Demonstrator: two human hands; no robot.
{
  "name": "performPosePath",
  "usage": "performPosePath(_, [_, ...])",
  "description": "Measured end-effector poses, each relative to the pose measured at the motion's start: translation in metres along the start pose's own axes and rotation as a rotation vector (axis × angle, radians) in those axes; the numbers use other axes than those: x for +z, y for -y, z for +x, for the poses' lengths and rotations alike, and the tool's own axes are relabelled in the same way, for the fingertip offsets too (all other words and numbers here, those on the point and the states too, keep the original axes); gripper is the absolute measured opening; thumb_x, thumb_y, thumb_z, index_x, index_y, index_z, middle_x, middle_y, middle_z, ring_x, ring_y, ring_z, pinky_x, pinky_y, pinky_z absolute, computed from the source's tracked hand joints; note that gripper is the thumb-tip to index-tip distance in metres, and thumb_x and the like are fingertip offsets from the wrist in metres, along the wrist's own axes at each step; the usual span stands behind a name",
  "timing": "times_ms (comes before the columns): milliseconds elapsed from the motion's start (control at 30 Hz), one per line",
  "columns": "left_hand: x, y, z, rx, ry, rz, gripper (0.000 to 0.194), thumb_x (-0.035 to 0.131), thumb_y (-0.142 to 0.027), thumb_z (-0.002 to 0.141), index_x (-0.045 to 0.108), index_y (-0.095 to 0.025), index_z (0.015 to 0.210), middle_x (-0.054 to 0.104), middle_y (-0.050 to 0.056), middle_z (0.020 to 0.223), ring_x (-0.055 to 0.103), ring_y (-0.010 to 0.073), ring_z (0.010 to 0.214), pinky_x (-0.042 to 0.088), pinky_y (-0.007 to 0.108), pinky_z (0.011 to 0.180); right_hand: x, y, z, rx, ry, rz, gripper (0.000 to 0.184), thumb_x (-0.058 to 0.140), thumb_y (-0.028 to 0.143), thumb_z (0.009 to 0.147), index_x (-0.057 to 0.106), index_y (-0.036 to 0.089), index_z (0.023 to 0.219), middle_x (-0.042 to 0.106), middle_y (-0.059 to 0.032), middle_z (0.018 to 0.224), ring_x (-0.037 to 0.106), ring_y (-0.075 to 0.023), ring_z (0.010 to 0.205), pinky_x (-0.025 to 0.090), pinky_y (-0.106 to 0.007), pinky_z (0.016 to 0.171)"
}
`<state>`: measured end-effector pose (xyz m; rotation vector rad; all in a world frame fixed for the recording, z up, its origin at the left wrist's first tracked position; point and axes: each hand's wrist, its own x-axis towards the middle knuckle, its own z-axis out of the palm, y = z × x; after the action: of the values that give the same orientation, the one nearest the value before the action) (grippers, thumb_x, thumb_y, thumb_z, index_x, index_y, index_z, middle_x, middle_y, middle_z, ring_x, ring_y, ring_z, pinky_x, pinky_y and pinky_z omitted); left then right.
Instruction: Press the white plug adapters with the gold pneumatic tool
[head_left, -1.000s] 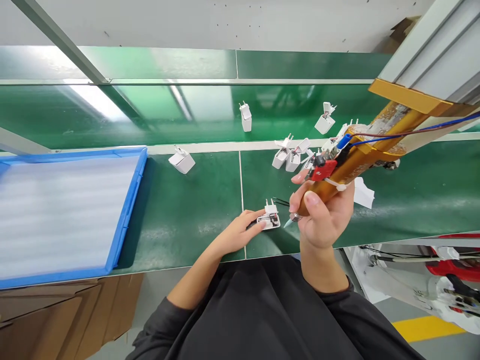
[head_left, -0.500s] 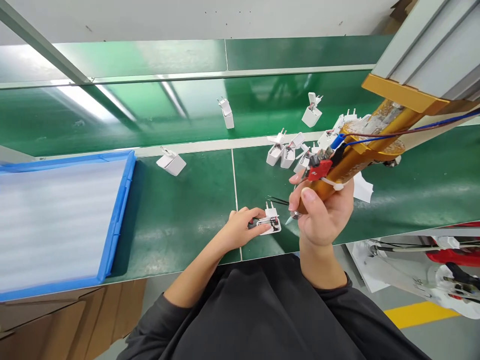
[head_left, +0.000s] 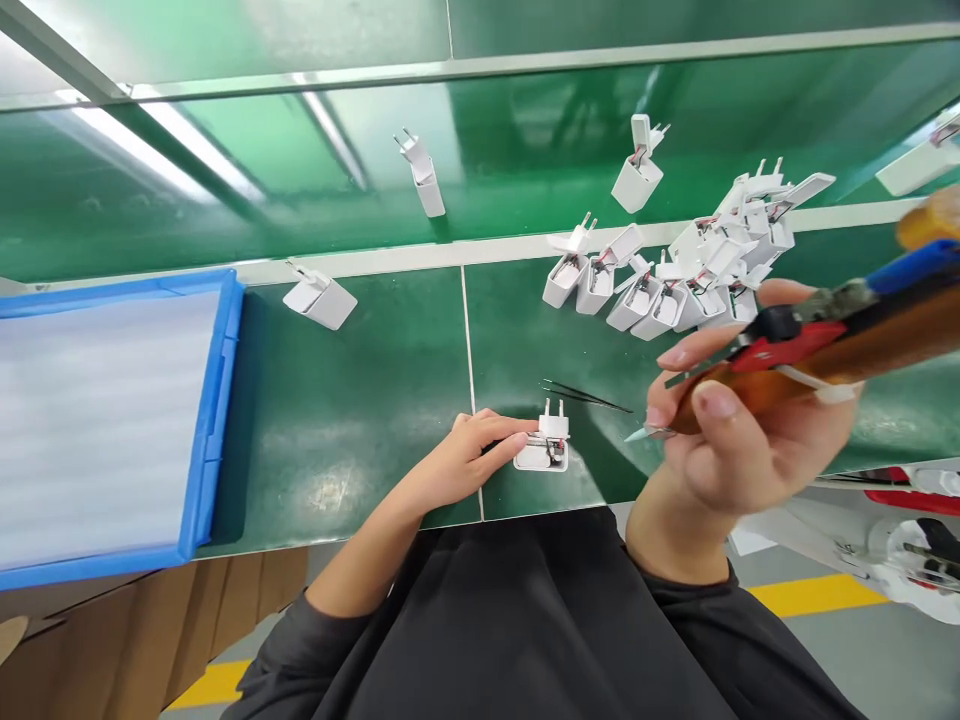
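Near the front edge of the bench lies an opened white plug charger (head_left: 541, 456), its two pins pointing away from me and wires showing inside. My left hand (head_left: 472, 450) pinches its left end between thumb and fingers. To the right, my right hand (head_left: 750, 440) is wrapped round a gold-coloured glue gun (head_left: 795, 375) with a red lever. Its pale blue nozzle (head_left: 639, 434) points left, apart from the charger. Black tweezers (head_left: 589, 397) lie on the bench between the charger and the back row.
Several open white chargers (head_left: 660, 300) stand clustered at the back right. Single ones stand at the back left (head_left: 321, 300) and on the raised ledge (head_left: 426, 180). A blue tray (head_left: 225, 400) with a white lining occupies the left side.
My right hand has drawn the glue gun to the right, away from the charger. My left hand stays on the charger, and the view has tilted downward.
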<state>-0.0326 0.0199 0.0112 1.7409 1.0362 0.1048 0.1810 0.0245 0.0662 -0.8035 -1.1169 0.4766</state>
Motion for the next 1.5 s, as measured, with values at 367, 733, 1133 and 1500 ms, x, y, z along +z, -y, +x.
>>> performPosePath(367, [0.014,-0.008,0.010,-0.022,-0.039,0.134,0.036,0.061,-0.056,0.092,0.072,-0.023,0.101,0.071,0.003,0.103,0.058,0.0227,0.094,0.032,0.040,0.089,-0.020,-0.020,0.013,0.019,-0.107,-0.124,0.039,0.073,0.027,0.074,0.070,0.025,0.114,0.066,0.0017,0.073,0.049,-0.0096,0.041,0.052,-0.034,0.048])
performPosePath(733, [-0.029,0.012,0.018,0.125,-0.427,0.089,0.051,0.067,-0.050,0.088,0.056,-0.026,0.131,0.062,0.009,0.132,0.056,0.0266,0.123,0.044,0.042,0.105,-0.029,-0.017,0.008,0.195,-0.196,-0.099,0.038,0.077,0.026,0.067,0.066,0.022,0.103,0.065,0.0030,0.067,0.057,-0.0137,0.045,0.041,-0.026,0.035])
performPosePath(1133, [-0.233,0.055,0.143,-0.369,-1.137,0.015,0.062,0.057,-0.017,0.093,0.028,-0.001,0.146,0.055,0.023,0.139,0.053,0.0308,0.130,0.039,0.047,0.111,-0.039,-0.035,-0.001,0.240,-0.071,-0.090,0.017,0.069,0.019,0.081,0.062,0.021,0.097,0.072,-0.0005,0.078,0.055,-0.0082,0.045,0.044,-0.021,0.040])
performPosePath(1500, [-0.071,0.005,0.157,-0.039,-0.637,0.058,0.064,0.063,-0.031,0.084,0.046,-0.016,0.144,0.069,0.012,0.122,0.071,0.0240,0.096,0.054,0.037,0.093,-0.040,-0.037,-0.001,0.196,-0.057,-0.109,0.016,0.068,0.016,0.082,0.062,0.021,0.097,0.070,0.0015,0.073,0.058,-0.0088,0.047,0.048,-0.021,0.044])
